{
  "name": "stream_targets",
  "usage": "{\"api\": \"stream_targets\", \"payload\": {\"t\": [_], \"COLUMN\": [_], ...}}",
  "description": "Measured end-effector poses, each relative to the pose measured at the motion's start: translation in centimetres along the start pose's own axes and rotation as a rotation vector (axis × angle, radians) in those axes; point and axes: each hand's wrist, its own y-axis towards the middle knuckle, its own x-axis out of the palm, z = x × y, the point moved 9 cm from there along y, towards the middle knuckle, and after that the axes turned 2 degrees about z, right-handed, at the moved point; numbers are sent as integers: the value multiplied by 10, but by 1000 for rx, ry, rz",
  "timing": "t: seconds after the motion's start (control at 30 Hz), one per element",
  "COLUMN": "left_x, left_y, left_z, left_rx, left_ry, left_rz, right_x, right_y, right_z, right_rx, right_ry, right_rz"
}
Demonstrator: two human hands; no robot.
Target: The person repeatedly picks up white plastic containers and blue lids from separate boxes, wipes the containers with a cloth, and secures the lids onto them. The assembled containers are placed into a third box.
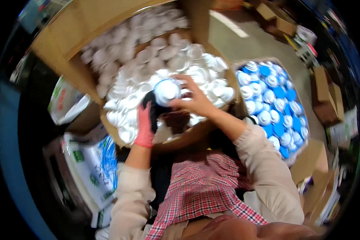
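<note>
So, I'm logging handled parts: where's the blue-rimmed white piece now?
The blue-rimmed white piece is just left of centre in the head view, between the gloved left hand and the right hand, over the cardboard box of white pieces.

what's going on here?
The person's gloved left hand and bare right hand together hold a white piece with a blue edge, just over a large cardboard carton of loose white cup-shaped parts. To the right of the carton, a full container holds blue-and-white pieces, jumbled, some showing blue, others white.
</note>
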Motion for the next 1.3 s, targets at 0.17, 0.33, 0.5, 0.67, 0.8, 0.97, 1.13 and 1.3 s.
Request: {"api": "stream_targets", "payload": {"t": [0.17, 0.33, 0.5, 0.67, 0.8, 0.97, 1.13, 1.3], "left_x": [-7, 43, 58, 67, 80, 91, 99, 107], "left_y": [-12, -15, -26, -25, -25, -22, -16, -13], "left_z": [23, 62, 49, 38, 32, 25, 15, 11], "left_rx": [-54, -29, -254, -251, -200, -276, -361, -328], "left_ry": [-333, -262, -352, -183, -101, -47, -15, 34], "left_rz": [88, -270, -377, -440, -505, -463, -424, -444], "right_x": [22, 10, -82, -353, -522, -601, -619, -612], "right_y": [1, -11, -17, -103, -191, -223, -224, -203], "right_z": [-10, -16, -24, 60, 98, 144, 199, 186], "right_rx": [-346, -312, -288, 179, 492, 791, 1115, 774], "right_ry": [-278, -423, -297, -226, -576, -1109, -1131, -1415], "right_rz": [-98, -95, 72, 696, 964, 883, 677, 527]}}
